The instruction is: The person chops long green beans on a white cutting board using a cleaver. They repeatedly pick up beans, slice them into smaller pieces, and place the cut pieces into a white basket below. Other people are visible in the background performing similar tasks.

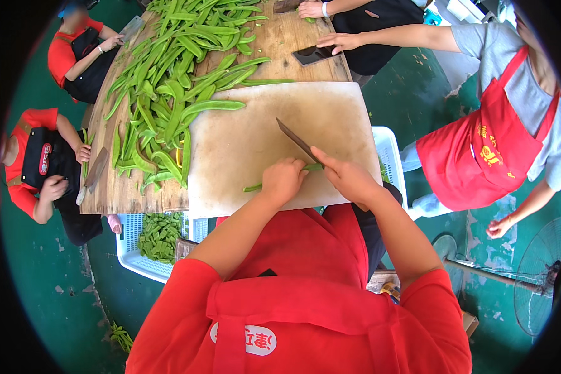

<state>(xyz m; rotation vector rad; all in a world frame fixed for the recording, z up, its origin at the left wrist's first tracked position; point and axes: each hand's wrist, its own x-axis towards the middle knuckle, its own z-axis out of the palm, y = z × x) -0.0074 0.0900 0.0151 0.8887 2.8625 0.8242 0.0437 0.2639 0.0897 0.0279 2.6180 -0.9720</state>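
Note:
My left hand (284, 181) presses a long green bean pod (253, 188) onto the pale, stained cutting board (233, 140). The pod's middle is hidden under my fingers, and its other part shows between my two hands. My right hand (348, 177) grips a knife (295, 138) whose dark blade points away and to the left over the board. Part of the blade and the handle are hidden by my fingers. Left of the board, a large heap of flat green bean pods (173, 89) spreads over the wooden table, with one pod (212, 106) overlapping the board's edge.
Plastic baskets stand below the table; the left basket (140, 270) holds cut bean pieces (160, 238), another basket (395, 154) stands right. A cleaver (97, 170) lies at the left edge. A person's hand (339, 43) touches a phone (314, 54). Co-workers stand on both sides; a fan (540, 278) is lower right.

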